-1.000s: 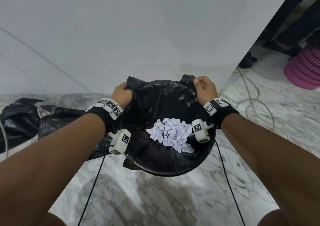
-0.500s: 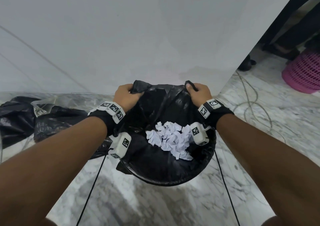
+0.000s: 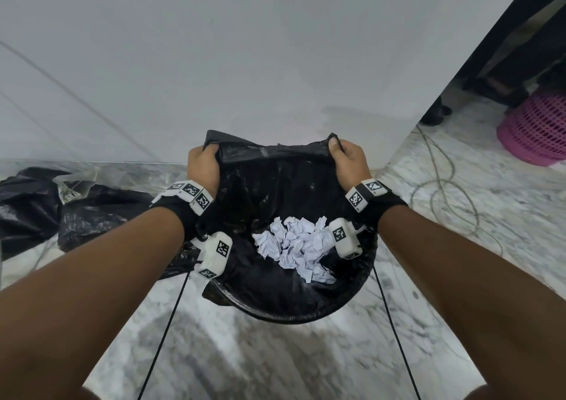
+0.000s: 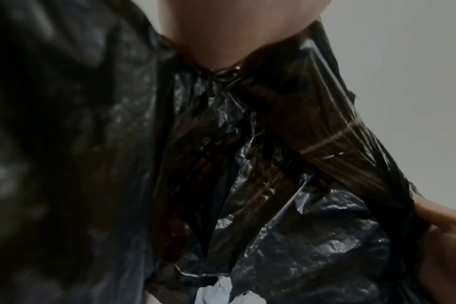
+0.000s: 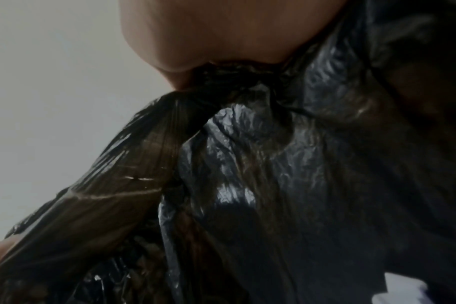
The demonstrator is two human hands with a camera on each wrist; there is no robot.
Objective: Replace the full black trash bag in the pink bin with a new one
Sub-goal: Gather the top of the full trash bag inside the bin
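A black trash bag point(image 3: 269, 277) lines a round bin whose own wall is hidden under the plastic. Crumpled white paper point(image 3: 295, 243) lies inside it. My left hand point(image 3: 203, 167) grips the bag's far left edge in a fist. My right hand point(image 3: 347, 162) grips the far right edge, thumb on top. The plastic between them is pulled taut into a straight band point(image 3: 275, 151). In the left wrist view the bunched bag point(image 4: 273, 144) runs out of my left hand point(image 4: 237, 30). The right wrist view shows gathered plastic point(image 5: 247, 164) squeezed under my right hand point(image 5: 221, 30).
A white wall point(image 3: 275, 47) stands right behind the bin. Loose black bags point(image 3: 76, 209) and a clear wrapper lie on the marble floor point(image 3: 275, 353) at left. A cable point(image 3: 444, 191) coils at right, and a pink mesh basket point(image 3: 536, 130) sits far right.
Both hands have pulled the bag's far edge up and drawn it tight between them; the rim that was slack and rumpled is now a straight band.
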